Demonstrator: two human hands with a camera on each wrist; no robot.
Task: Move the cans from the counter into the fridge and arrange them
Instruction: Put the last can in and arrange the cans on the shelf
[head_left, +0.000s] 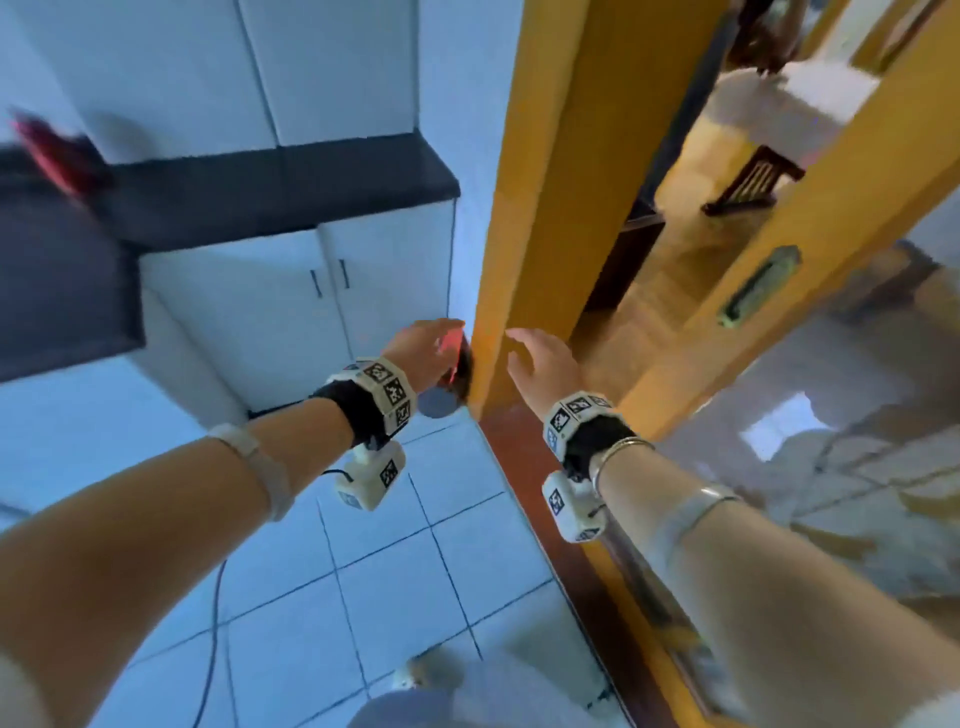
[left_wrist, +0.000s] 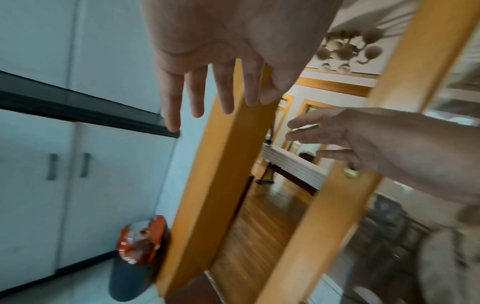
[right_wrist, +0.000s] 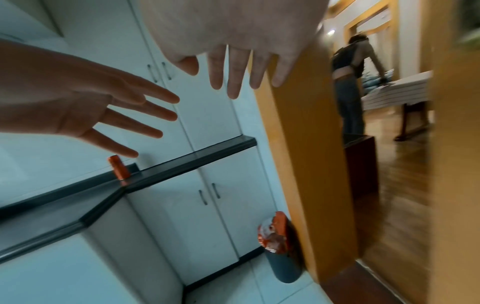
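One red can (right_wrist: 119, 170) stands on the black counter (right_wrist: 182, 162); in the head view it is a red blur (head_left: 47, 150) at the counter's (head_left: 291, 187) far left. My left hand (head_left: 426, 353) reaches forward at waist height, fingers straight and spread, holding nothing. Beside it my right hand (head_left: 540, 364) is also spread and holds nothing, close to the yellow door frame (head_left: 545, 208). The wrist views show the same: left hand (left_wrist: 207, 92) and right hand (right_wrist: 233, 67) with bare fingers. Both are far from the can. No fridge is in view.
A grey bin with a red liner (right_wrist: 278, 242) stands on the tiled floor against the door frame, below my left hand. A yellow glass door (head_left: 779, 312) stands open on the right. White cabinets (head_left: 311, 291) sit under the counter. A person (right_wrist: 350, 82) stands in the room beyond.
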